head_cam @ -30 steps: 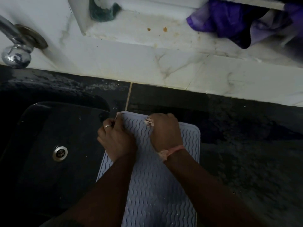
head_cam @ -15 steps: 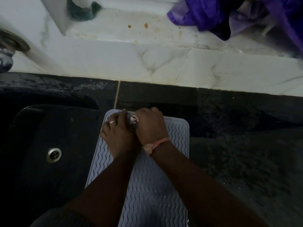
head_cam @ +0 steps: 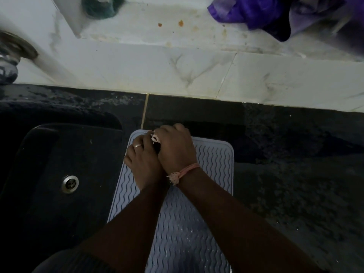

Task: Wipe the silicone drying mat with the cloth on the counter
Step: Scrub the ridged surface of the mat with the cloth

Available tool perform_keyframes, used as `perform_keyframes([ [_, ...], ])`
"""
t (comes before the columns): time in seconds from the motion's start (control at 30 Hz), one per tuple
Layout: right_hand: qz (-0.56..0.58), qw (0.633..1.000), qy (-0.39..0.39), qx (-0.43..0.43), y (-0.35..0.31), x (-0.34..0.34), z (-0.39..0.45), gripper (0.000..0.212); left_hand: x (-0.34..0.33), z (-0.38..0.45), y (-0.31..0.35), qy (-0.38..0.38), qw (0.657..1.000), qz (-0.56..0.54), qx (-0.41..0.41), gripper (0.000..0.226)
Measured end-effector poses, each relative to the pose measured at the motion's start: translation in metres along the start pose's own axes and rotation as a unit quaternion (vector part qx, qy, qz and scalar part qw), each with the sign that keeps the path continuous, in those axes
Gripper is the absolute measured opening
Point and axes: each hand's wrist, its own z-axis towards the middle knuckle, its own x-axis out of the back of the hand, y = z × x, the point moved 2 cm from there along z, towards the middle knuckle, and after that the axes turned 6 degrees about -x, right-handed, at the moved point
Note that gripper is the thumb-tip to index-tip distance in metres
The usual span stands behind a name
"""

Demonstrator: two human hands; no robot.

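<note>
A pale blue ribbed mat (head_cam: 185, 233) lies on the dark counter (head_cam: 295, 184), just beside the black sink (head_cam: 59, 174) with its metal drain (head_cam: 70, 184). Both hands meet at the mat's far left corner: the right hand (head_cam: 175, 148), with a pink thread at the wrist, is curled around a small pale cloth (head_cam: 155, 138), and the left hand (head_cam: 142, 162), wearing a ring, presses against it. A purple cloth (head_cam: 266, 12) sits on the white ledge (head_cam: 157, 32) behind.
</note>
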Motion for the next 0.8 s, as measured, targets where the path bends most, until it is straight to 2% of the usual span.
perform_keyframes([
  [0.13, -0.076, 0.997, -0.019, -0.001, 0.015, 0.004, -0.006, 0.023, -0.001, 0.001, 0.0, -0.005, 1.0, 0.006, -0.008, 0.062],
  [0.33, -0.1, 0.993, -0.06, -0.016, 0.054, 0.023, -0.02, 0.022, -0.004, 0.001, -0.003, 0.007, 1.0, 0.022, -0.011, 0.061],
  [0.43, -0.092, 0.994, -0.026, -0.052, 0.068, 0.025, -0.027, 0.023, -0.003, 0.001, -0.001, 0.012, 1.0, 0.014, -0.009, 0.06],
  [0.5, -0.059, 0.995, 0.025, -0.074, 0.068, 0.028, -0.022, 0.033, -0.003, 0.001, 0.0, 0.015, 1.0, 0.012, -0.007, 0.057],
  [0.57, -0.03, 0.998, 0.039, -0.047, 0.052, 0.024, -0.015, 0.042, -0.002, 0.0, -0.001, 0.012, 1.0, 0.012, -0.014, 0.057],
  [0.67, -0.04, 0.999, -0.004, 0.026, 0.019, 0.005, -0.008, 0.042, -0.001, -0.002, -0.001, 0.0, 0.999, 0.016, -0.033, 0.063],
  [0.8, -0.055, 0.998, 0.004, 0.031, 0.015, 0.001, -0.018, 0.034, -0.002, -0.001, -0.002, 0.015, 0.999, 0.016, -0.031, 0.06],
])
